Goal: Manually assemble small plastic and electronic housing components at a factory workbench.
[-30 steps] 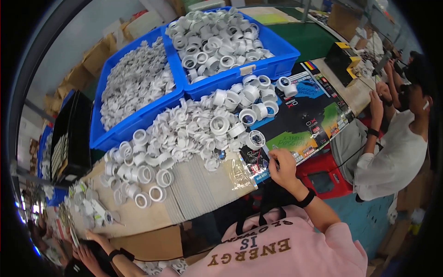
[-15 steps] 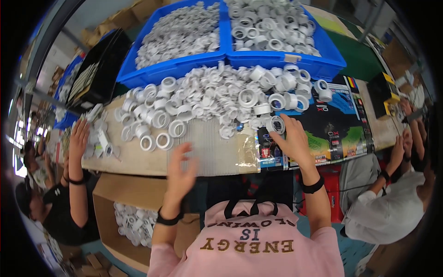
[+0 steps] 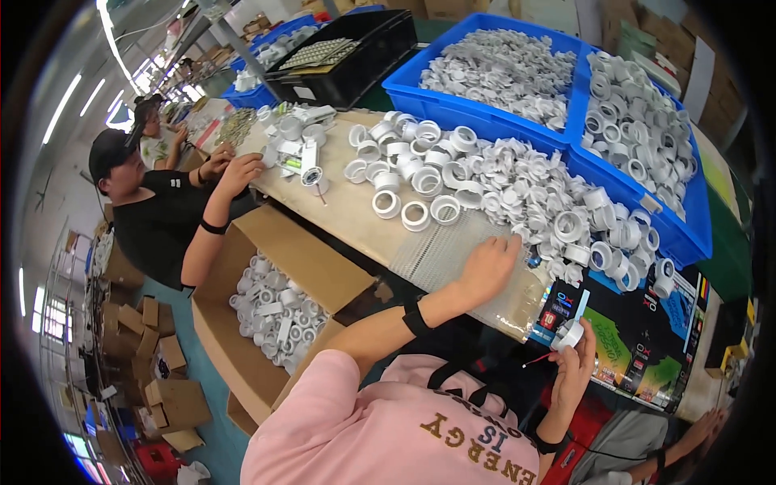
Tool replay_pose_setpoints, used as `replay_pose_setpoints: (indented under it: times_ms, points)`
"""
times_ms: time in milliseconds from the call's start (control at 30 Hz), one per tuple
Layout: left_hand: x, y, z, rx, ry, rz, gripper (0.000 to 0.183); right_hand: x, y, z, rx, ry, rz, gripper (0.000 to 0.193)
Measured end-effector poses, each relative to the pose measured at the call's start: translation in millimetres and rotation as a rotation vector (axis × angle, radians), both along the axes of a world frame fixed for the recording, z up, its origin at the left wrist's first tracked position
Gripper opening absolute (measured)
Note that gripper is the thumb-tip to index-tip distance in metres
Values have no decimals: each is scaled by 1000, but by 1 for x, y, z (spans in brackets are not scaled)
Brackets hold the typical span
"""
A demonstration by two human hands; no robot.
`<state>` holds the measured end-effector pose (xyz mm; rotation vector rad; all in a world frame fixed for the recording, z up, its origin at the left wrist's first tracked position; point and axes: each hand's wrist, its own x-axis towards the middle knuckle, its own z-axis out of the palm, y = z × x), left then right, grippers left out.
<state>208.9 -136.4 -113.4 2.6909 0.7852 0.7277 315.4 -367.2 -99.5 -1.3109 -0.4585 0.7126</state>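
In my right hand [image 3: 572, 373], closed near the table's front edge, is a white round plastic fitting [image 3: 568, 334]. A pale narrow strip stands up beside the fitting, and a thin dark red wire [image 3: 537, 359] with a light tip hangs from it. My left hand [image 3: 489, 271] reaches over a ribbed clear mat [image 3: 428, 255], its fingers bent together at the near edge of a heap of small white plastic pieces [image 3: 517, 182]. Whatever is between those fingertips is hidden. White plastic rings [image 3: 427, 182] lie left of the heap, and more rings [image 3: 622, 234] lie right of it.
Two blue bins [image 3: 485, 117] full of white parts stand behind the heap. A cardboard box [image 3: 234, 323] of white fittings sits below the table's left side. At left, a person in black [image 3: 158, 218] handles parts. Printed dark sheeting [image 3: 622, 356] covers the table at right.
The view has swung toward the left. My left hand has gone from above the table's front edge to the heap. My right hand has lifted the fitting from the table toward me.
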Motion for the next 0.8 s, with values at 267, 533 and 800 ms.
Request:
replay_pose_setpoints:
  times_ms: [267,533,800]
  points:
    - [-23,9,8,-10,-29,-72,43,-12,20,5,-7,41,55,53]
    - [-6,8,-3,-100,-173,-102,34,-15,19,1,22,25,37,57]
    - [-40,-40,40,-2487,-724,-347,12,-45,27,28,287,105,264,58]
